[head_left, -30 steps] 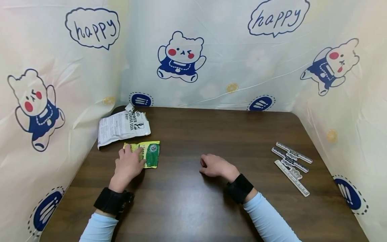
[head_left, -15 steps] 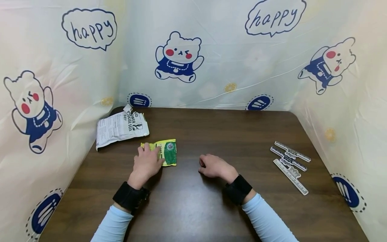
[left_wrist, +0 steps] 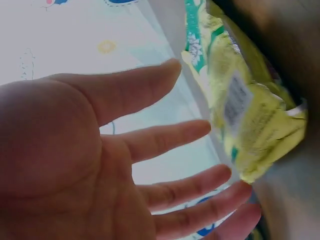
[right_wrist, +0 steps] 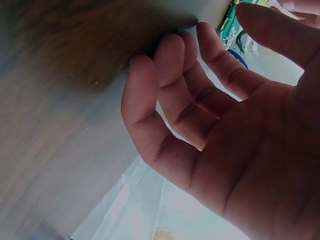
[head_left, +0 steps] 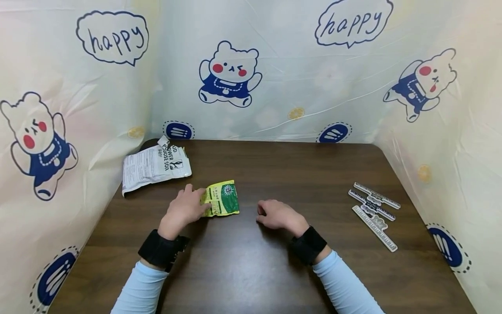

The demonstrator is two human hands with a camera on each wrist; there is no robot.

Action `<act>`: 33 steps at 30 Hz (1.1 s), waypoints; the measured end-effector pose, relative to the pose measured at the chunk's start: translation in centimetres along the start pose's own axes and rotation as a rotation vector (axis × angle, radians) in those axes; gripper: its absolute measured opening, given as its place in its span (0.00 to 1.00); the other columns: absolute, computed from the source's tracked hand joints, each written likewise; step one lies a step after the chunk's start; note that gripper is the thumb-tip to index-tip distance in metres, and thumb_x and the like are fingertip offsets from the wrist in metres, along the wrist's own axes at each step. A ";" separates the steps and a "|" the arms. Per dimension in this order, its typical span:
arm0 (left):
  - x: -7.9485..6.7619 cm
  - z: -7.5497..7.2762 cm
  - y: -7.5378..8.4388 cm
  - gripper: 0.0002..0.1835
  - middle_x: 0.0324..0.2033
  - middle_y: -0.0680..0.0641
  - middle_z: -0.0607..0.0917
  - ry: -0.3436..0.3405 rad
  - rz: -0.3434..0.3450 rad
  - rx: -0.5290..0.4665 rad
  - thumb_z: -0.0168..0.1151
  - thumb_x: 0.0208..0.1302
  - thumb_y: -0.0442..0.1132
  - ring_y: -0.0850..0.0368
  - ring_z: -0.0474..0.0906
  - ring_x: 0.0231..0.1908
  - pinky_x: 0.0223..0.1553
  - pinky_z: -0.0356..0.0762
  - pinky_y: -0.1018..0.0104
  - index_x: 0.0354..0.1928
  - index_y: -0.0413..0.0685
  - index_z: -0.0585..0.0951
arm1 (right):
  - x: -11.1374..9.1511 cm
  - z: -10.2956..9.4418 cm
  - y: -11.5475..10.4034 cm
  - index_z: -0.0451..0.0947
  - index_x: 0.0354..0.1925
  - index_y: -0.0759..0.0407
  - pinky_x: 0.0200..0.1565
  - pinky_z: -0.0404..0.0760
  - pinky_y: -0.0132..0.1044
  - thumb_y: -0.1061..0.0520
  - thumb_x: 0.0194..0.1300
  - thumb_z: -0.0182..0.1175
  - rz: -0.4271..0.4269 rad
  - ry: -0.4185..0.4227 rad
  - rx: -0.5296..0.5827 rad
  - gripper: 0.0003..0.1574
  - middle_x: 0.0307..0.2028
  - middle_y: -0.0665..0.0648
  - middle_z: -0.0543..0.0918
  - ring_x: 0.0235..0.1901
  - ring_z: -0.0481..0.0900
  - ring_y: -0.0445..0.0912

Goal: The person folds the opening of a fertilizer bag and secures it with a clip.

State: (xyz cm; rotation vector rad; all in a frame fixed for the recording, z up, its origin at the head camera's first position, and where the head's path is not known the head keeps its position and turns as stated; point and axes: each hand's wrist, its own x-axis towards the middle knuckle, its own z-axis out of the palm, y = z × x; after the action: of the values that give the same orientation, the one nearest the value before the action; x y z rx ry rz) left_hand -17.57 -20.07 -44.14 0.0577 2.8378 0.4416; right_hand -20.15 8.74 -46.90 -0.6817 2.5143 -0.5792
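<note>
A yellow and green packet (head_left: 221, 198) lies on the table, left of the middle. My left hand (head_left: 183, 208) is at its left end, with fingertips at or just off the edge; contact is unclear. In the left wrist view the fingers of that hand (left_wrist: 115, 145) are spread and nearly straight, and the packet (left_wrist: 240, 105) stands just beyond the tips. My right hand (head_left: 280, 215) rests on the table to the right of the packet. Its fingers (right_wrist: 142, 95) hang loosely curled, with nothing between them in the right wrist view.
Behind the left hand, a white printed bag (head_left: 157, 168) with a torn top lies near the table's back left corner. Several ruler-like clips (head_left: 374, 229) are grouped at the right. A printed curtain (head_left: 274, 78) surrounds the brown table (head_left: 243, 270).
The packet has slid to the right under my left hand and turned slightly. That hand has since drawn back a little to the left, uncovering more of it. My right hand stays put.
</note>
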 end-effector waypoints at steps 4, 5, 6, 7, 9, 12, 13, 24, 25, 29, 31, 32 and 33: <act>0.2 0.7 -0.1 0.33 0.60 0.27 0.68 -0.003 0.010 -0.015 0.68 0.73 0.44 0.30 0.72 0.56 0.47 0.77 0.37 0.73 0.35 0.71 | 0.0 0.0 0.2 0.75 0.39 0.53 0.34 0.71 0.41 0.53 0.78 0.63 0.000 0.003 0.007 0.09 0.30 0.53 0.77 0.29 0.73 0.47; 0.3 0.9 -0.1 0.33 0.60 0.27 0.68 0.003 0.014 -0.014 0.68 0.72 0.44 0.30 0.71 0.56 0.47 0.77 0.37 0.73 0.36 0.71 | 0.0 0.0 0.2 0.75 0.39 0.53 0.34 0.71 0.41 0.53 0.78 0.63 0.001 0.005 0.007 0.09 0.30 0.53 0.77 0.29 0.73 0.47; 0.4 1.1 0.0 0.33 0.60 0.27 0.67 0.010 0.017 -0.011 0.68 0.72 0.43 0.29 0.71 0.56 0.47 0.77 0.36 0.73 0.36 0.71 | 0.0 0.0 0.2 0.75 0.39 0.53 0.34 0.71 0.41 0.53 0.78 0.63 0.001 0.007 0.007 0.08 0.30 0.53 0.77 0.29 0.73 0.47; 0.5 1.2 0.2 0.32 0.60 0.27 0.67 0.017 0.018 -0.011 0.68 0.72 0.42 0.30 0.70 0.56 0.47 0.77 0.36 0.73 0.37 0.72 | 0.0 0.0 0.3 0.75 0.39 0.53 0.34 0.71 0.41 0.53 0.78 0.63 0.001 0.009 0.007 0.08 0.30 0.53 0.77 0.29 0.73 0.47; 0.7 1.4 0.4 0.31 0.60 0.27 0.67 0.027 0.019 -0.009 0.68 0.72 0.41 0.30 0.70 0.56 0.47 0.77 0.36 0.73 0.38 0.72 | 0.0 -0.1 0.3 0.76 0.39 0.53 0.34 0.71 0.41 0.53 0.78 0.63 0.005 0.012 0.007 0.08 0.30 0.53 0.77 0.28 0.73 0.47; 0.8 1.7 0.9 0.31 0.59 0.28 0.67 0.042 0.029 -0.010 0.69 0.72 0.40 0.31 0.69 0.55 0.47 0.77 0.37 0.73 0.39 0.72 | 0.1 -0.2 0.4 0.76 0.40 0.53 0.33 0.71 0.40 0.53 0.78 0.63 0.011 0.009 0.010 0.08 0.30 0.52 0.77 0.29 0.73 0.47; 0.9 1.8 1.0 0.31 0.59 0.28 0.67 0.045 0.034 -0.011 0.69 0.72 0.40 0.31 0.69 0.55 0.46 0.77 0.37 0.73 0.39 0.72 | 0.1 -0.3 0.4 0.76 0.40 0.53 0.33 0.71 0.40 0.52 0.78 0.63 0.013 0.005 0.011 0.08 0.30 0.52 0.77 0.29 0.73 0.47; 1.2 2.8 3.4 0.31 0.59 0.30 0.68 0.048 0.098 0.016 0.70 0.72 0.42 0.32 0.70 0.57 0.46 0.78 0.40 0.73 0.42 0.73 | -0.5 -1.8 1.6 0.80 0.49 0.55 0.39 0.76 0.43 0.52 0.78 0.62 0.051 0.013 0.025 0.09 0.37 0.52 0.80 0.35 0.76 0.48; 1.2 2.9 3.7 0.31 0.59 0.29 0.68 0.050 0.107 0.019 0.70 0.72 0.42 0.32 0.70 0.57 0.46 0.78 0.40 0.73 0.42 0.73 | -0.5 -1.9 1.7 0.81 0.51 0.55 0.41 0.77 0.44 0.52 0.78 0.62 0.053 0.014 0.029 0.10 0.39 0.52 0.81 0.36 0.77 0.48; 1.4 3.2 4.7 0.31 0.59 0.31 0.69 0.051 0.133 0.032 0.71 0.72 0.42 0.33 0.70 0.56 0.46 0.78 0.42 0.72 0.43 0.74 | -0.7 -2.2 2.1 0.80 0.58 0.58 0.47 0.79 0.47 0.51 0.78 0.63 0.069 0.016 0.046 0.17 0.45 0.54 0.82 0.40 0.77 0.50; 1.5 3.5 5.2 0.31 0.58 0.32 0.69 0.052 0.141 0.038 0.71 0.71 0.43 0.34 0.70 0.54 0.46 0.79 0.43 0.72 0.43 0.74 | -0.7 -2.3 2.2 0.80 0.60 0.59 0.48 0.80 0.48 0.51 0.78 0.63 0.077 0.019 0.050 0.19 0.47 0.55 0.83 0.41 0.77 0.50; 1.5 3.6 5.4 0.31 0.58 0.33 0.69 0.051 0.144 0.041 0.71 0.71 0.43 0.35 0.70 0.54 0.46 0.79 0.43 0.72 0.44 0.74 | -0.7 -2.4 2.2 0.80 0.60 0.59 0.48 0.80 0.48 0.51 0.78 0.62 0.081 0.021 0.051 0.20 0.47 0.55 0.83 0.41 0.77 0.51; 1.5 3.6 5.7 0.31 0.58 0.33 0.70 0.051 0.148 0.042 0.71 0.71 0.43 0.35 0.70 0.54 0.46 0.79 0.44 0.72 0.44 0.75 | -0.7 -2.4 2.1 0.79 0.61 0.59 0.48 0.80 0.48 0.51 0.78 0.62 0.083 0.023 0.052 0.20 0.48 0.56 0.83 0.42 0.77 0.51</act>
State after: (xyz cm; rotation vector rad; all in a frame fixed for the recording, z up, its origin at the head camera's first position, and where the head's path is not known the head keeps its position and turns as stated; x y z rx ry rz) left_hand -18.06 -13.47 -46.15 0.2691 2.9044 0.4199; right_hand -21.66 11.46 -45.80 -0.5517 2.5260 -0.6242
